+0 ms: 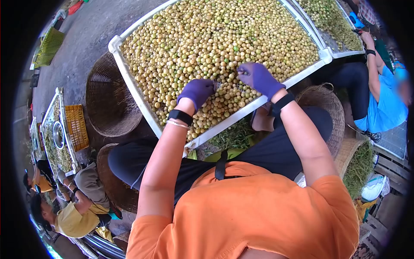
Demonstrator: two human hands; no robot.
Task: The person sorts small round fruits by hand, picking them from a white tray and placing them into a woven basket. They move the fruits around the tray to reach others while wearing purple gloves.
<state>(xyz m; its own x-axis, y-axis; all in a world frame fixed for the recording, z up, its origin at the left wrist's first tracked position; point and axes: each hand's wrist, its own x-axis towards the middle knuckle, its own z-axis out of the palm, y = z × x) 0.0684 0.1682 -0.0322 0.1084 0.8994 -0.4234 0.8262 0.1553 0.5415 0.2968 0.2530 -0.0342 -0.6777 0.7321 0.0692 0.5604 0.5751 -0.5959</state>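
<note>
A white-framed tray lies in front of me, filled with small round yellow-brown fruits, a few of them green. Both my hands wear purple gloves and work low over the near half of the fruits. My left hand has its fingers curled together against the fruits, and what is in them is hidden. To its right, my right hand is closed in a pinch just above the fruits; I cannot make out anything in it. Between the hands is a slight hollow in the fruit layer.
Deep wicker baskets stand at my left and by my right knee. A person in a blue shirt sits at a neighbouring tray. At far left are a yellow crate and seated people. Green stems lie right.
</note>
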